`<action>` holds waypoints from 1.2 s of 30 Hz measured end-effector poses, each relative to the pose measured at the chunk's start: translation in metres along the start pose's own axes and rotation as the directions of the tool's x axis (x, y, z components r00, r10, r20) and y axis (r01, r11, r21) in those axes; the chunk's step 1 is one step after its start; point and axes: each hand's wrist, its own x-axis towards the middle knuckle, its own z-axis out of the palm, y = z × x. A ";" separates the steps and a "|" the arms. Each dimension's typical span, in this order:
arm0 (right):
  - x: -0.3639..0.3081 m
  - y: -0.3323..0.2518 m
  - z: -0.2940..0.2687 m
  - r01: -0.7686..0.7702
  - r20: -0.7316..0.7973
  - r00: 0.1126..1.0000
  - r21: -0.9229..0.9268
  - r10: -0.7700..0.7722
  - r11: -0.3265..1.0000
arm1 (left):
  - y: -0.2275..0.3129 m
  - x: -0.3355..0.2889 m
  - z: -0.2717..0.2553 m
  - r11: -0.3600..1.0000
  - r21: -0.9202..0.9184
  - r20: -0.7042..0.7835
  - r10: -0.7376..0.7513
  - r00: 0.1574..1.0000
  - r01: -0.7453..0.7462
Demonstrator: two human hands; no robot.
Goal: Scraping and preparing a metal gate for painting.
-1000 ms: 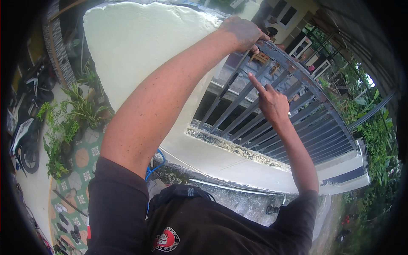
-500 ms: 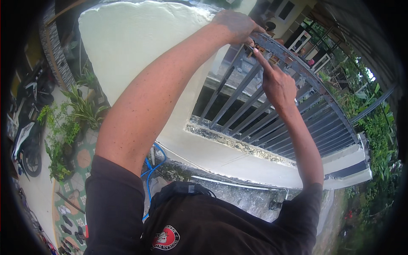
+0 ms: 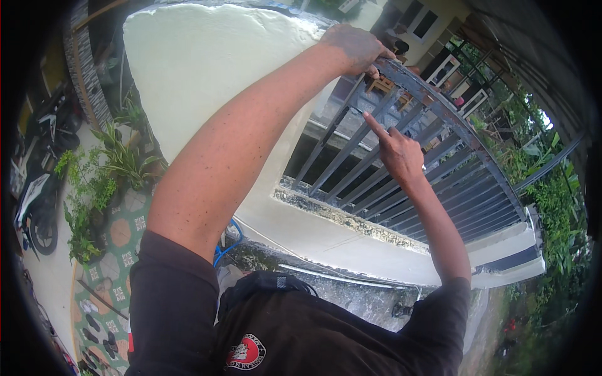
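Observation:
My left hand (image 3: 359, 50) is closed over the end of the dark grey metal railing's top rail (image 3: 414, 80), right beside the pale wall post (image 3: 213, 69). Lower and to the right, my right hand (image 3: 401, 154) is in front of the upright bars (image 3: 342, 160), its index finger stretched toward the bar nearest the post. The other fingers are curled round a slim tool, mostly hidden. A thin tip shows just past the index finger, and a small pale end by the wrist; its kind I cannot make out. Paint on the top rail is patchy, with rusty spots.
Below the bars runs a cream ledge (image 3: 351, 247) with a stained upper edge. A blue hose (image 3: 231, 241) hangs beneath my left arm. To the left are potted plants (image 3: 119, 156), a parked motorcycle (image 3: 41, 207) and footwear on patterned tiles. Behind the railing is a person (image 3: 396, 39).
My right hand has moved down and slightly left, away from the top rail to the upper part of the bars. My left hand stays on the rail's end.

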 end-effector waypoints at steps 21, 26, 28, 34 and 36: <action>-0.012 -0.009 0.015 0.031 0.060 0.998 0.030 -0.033 0.999 | 0.006 0.000 0.000 0.999 -0.031 0.008 -0.035 0.999 0.035; -0.010 -0.006 0.015 0.006 -0.015 1.000 0.043 -0.005 0.999 | 0.006 0.003 0.002 0.999 -0.032 -0.020 -0.023 1.000 0.022; -0.016 -0.015 0.024 0.043 0.032 0.999 -0.003 -0.043 0.999 | 0.005 0.002 0.005 1.000 -0.016 -0.048 -0.017 0.999 0.017; -0.013 -0.012 0.014 0.026 0.061 0.998 0.021 -0.028 0.999 | 0.006 0.002 0.005 0.999 -0.017 -0.011 -0.034 0.999 0.034; -0.006 -0.008 0.007 -0.051 -0.021 0.998 0.071 0.053 0.996 | 0.005 0.000 0.005 1.000 -0.012 -0.050 -0.017 0.999 0.017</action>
